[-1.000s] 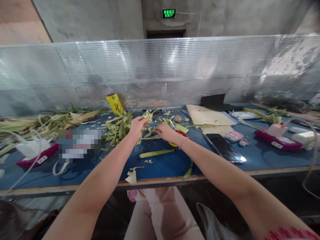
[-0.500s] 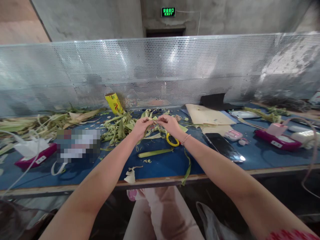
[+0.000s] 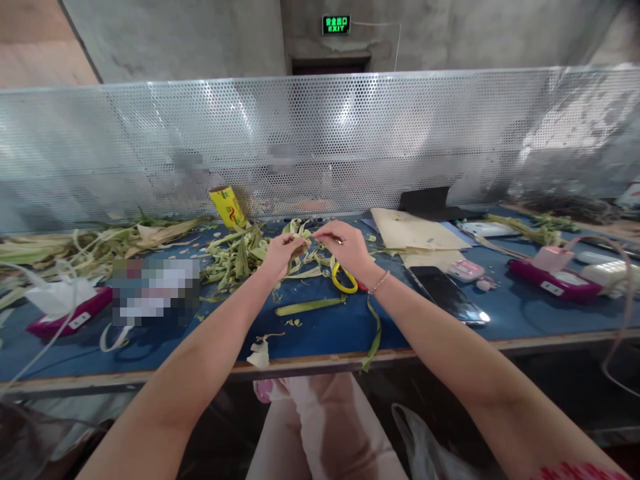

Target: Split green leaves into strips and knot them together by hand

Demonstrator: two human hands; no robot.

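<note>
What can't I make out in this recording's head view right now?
Head view throughout:
Pale piece: mostly covered by the left hand.
Right hand: too small to tell whether its fingertips pinch anything.
Yellow loop: what it joins is partly hidden by the right hand.
Pixelated object: blurred out by blocks.
Plastic bag: cut off by the bottom edge.
</note>
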